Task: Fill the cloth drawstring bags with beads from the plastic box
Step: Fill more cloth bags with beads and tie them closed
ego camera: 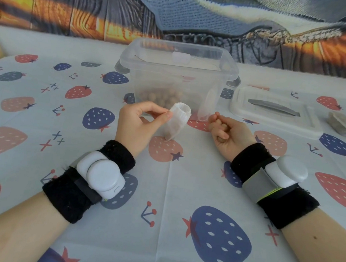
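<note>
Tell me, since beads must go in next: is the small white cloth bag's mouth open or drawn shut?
Open: the small white cloth bag shows a round gaping mouth, pinched by the left hand.

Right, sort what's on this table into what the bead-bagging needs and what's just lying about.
Needed:
- plastic box holding the beads
- open cloth bag pinched in the left hand
- right hand, curled shut; a bead seems to show inside it
- filled bags at far right

Lying about:
- box lid
- strawberry tablecloth

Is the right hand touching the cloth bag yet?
Apart. The head view shows the right hand closed beside the cloth bag, with bare tablecloth between them; only the left hand pinches the bag's rim.
</note>
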